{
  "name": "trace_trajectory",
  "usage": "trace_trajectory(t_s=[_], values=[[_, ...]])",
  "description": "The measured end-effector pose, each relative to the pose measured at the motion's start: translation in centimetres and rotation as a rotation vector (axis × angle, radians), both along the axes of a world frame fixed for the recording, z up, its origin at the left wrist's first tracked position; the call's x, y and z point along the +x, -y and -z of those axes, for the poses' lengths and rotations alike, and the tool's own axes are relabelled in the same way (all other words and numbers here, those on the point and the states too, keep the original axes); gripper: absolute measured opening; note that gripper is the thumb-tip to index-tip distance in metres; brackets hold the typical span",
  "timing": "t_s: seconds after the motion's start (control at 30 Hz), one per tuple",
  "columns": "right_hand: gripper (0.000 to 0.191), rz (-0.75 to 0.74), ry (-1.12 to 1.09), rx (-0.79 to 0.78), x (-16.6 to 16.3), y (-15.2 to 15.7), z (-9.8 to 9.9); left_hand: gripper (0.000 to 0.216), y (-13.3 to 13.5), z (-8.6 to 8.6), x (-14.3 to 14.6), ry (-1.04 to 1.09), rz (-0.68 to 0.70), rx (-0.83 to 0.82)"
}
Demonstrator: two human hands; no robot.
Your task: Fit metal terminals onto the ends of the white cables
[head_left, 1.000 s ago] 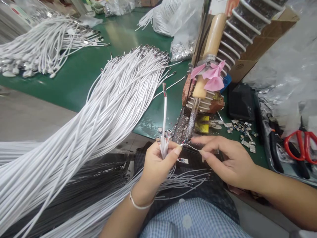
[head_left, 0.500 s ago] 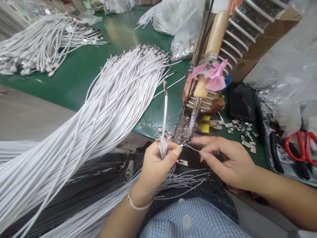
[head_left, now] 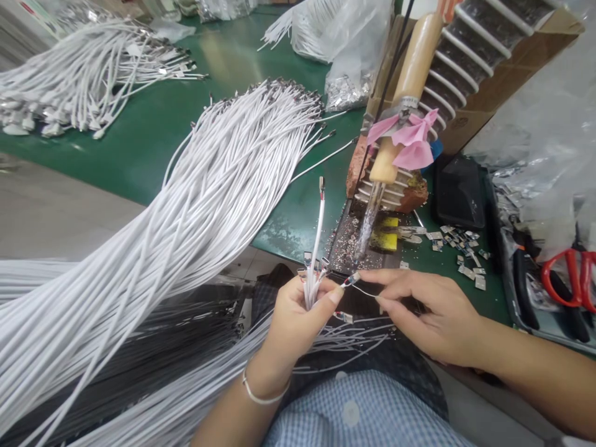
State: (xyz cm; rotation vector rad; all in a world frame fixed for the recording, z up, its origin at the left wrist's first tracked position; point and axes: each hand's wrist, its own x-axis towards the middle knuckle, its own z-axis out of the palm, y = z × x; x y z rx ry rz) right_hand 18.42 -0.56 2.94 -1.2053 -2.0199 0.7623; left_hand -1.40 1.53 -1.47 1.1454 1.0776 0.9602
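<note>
Your left hand (head_left: 293, 316) has its grip clamped on a small bunch of cables (head_left: 311, 290), thumb pressing one plug (head_left: 352, 279) forward. Your right hand (head_left: 433, 310) pinches a thin wire (head_left: 367, 290) that runs to that plug. Plug and fingertips sit just below the iron tip (head_left: 367, 231), so a small lift could burn skin or scorch a white jacket. One cable (head_left: 319, 214) stands loose above your fist and may lean onto the hot metal. Farther out, the big bundle (head_left: 186, 205) drapes off the bench (head_left: 153, 149); its weight could drag it over the edge.
</note>
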Motion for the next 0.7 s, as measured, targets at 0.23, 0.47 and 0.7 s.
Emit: trace_trajectory(t_s=[0.23,0.47,0.7], values=[[0.012,0.09,-0.05,0.042,-0.4,-0.3,-0.1,0.009,-1.1,-1.5,0.4,-0.041,0.007,0.022],[0.012,0.122,-0.045,0.097,-0.5,-0.5,-0.1,0.011,-1.7,-1.9,0.2,-0.022,0.017,0.049],[0.011,0.105,-0.036,0.133,-0.5,-0.7,-0.2,0.011,-1.7,-2.0,0.1,-0.014,0.044,0.056]])
